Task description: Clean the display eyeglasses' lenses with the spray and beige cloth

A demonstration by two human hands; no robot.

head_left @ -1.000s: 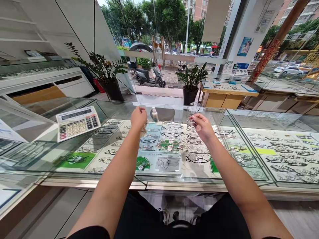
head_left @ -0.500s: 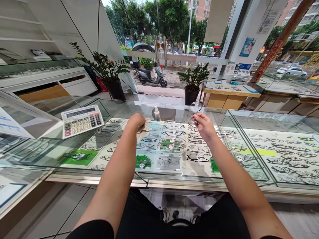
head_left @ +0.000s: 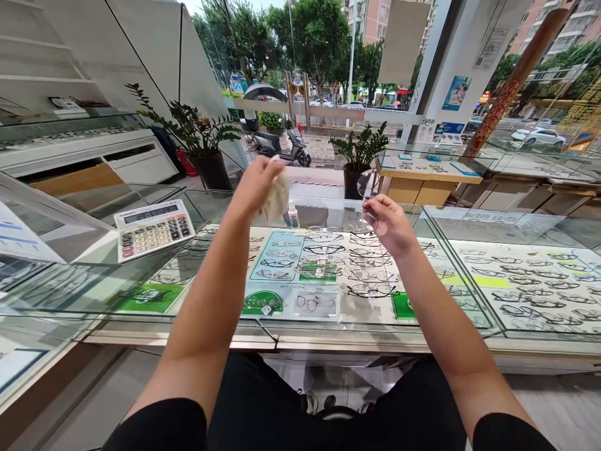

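A pale beige cloth (head_left: 277,195) hangs from my left hand (head_left: 257,181), whose fingers are closed on it above the glass counter. My right hand (head_left: 390,224) pinches a pair of eyeglasses (head_left: 368,183) with thin frames, held tilted so that one lens stands above the fingers and the other sits below. The cloth and the eyeglasses are apart. Behind the cloth, on the counter, a small white spray bottle (head_left: 293,215) stands upright, partly hidden by it. Rows of eyeglasses (head_left: 323,249) lie under the glass below my hands.
A calculator (head_left: 154,229) rests on the counter's left part. The glass display counter (head_left: 300,331) spans the front, close to my legs. Beyond it stand two potted plants (head_left: 209,164) by the window. Another display case (head_left: 429,168) is at the back right.
My left hand has risen from the countertop with the cloth, which now hangs down. My right hand still holds the eyeglasses in nearly the same place.
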